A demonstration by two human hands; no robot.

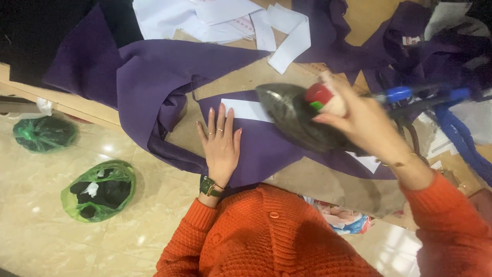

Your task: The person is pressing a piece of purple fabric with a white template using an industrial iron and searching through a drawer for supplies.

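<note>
Pressing a white strip onto purple cloth

Nearest us, our left hand lies flat, fingers spread and gripping nothing, pinning the purple fabric to the cardboard-covered table. Just beyond its fingertips runs the white strip; our right hand is wrapped around the iron, tilted over the strip's middle. We judge pressing partway: more purple pieces and white strips wait farther off.
</note>
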